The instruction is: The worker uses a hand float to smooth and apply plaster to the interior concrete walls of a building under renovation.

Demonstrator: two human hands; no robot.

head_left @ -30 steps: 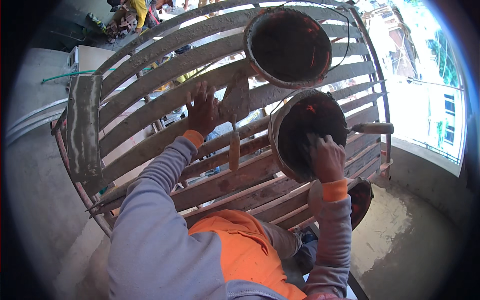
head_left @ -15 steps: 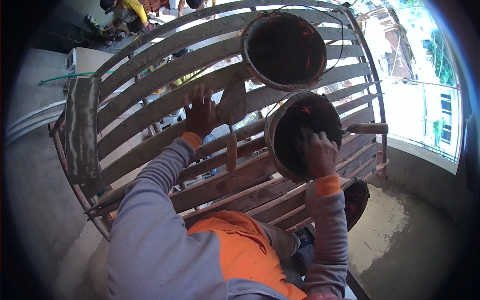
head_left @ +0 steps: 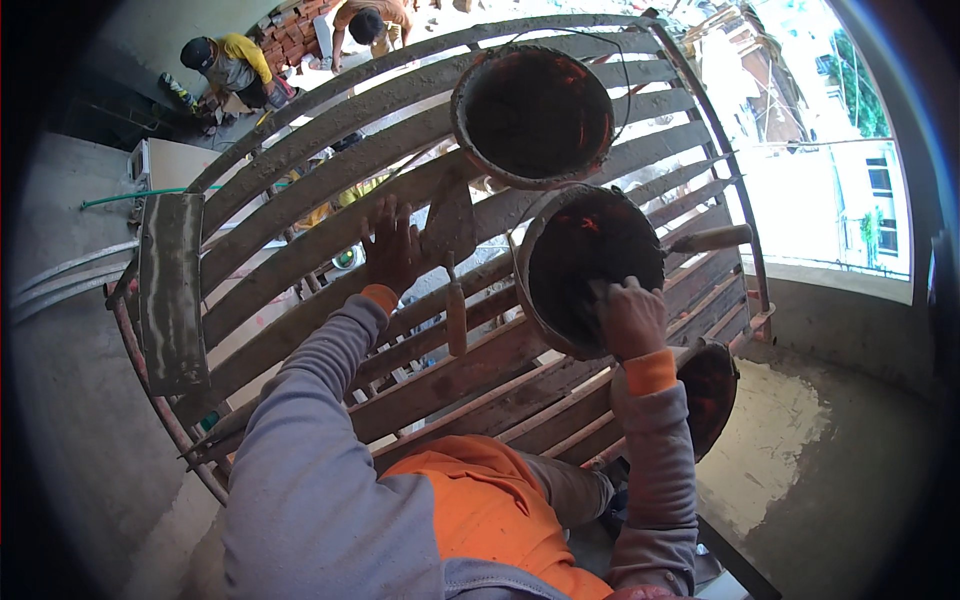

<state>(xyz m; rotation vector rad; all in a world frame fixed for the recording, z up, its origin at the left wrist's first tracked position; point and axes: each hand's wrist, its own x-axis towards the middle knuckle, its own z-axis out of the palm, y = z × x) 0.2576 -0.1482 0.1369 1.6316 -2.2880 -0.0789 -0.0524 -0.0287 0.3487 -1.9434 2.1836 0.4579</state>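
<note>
My left hand (head_left: pixel 393 245) lies on the wooden slats with its fingers spread, just left of a pointing trowel (head_left: pixel 452 222) with a grey blade and wooden handle. My right hand (head_left: pixel 633 315) is at the near right rim of a dark bucket (head_left: pixel 528 290), its fingers curled down inside; whatever they hold is hidden. A tool's wooden handle (head_left: pixel 712 238) sticks out over that bucket's right side. Beyond stands a second bucket (head_left: pixel 470 150) with a wire bail, its inside dark and smeared.
The slatted platform (head_left: pixel 290 255) has gaps between its boards. A flat mortar-stained board (head_left: pixel 172 290) lies at its left end. Another bucket (head_left: pixel 712 400) is low at the right, near my forearm. Two people (head_left: pixel 240 65) work below, beside stacked bricks (head_left: pixel 293 35).
The view has shifted, bringing more of the people below into sight. My right hand has moved slightly toward the bucket's near right rim. My left hand stays spread beside the trowel.
</note>
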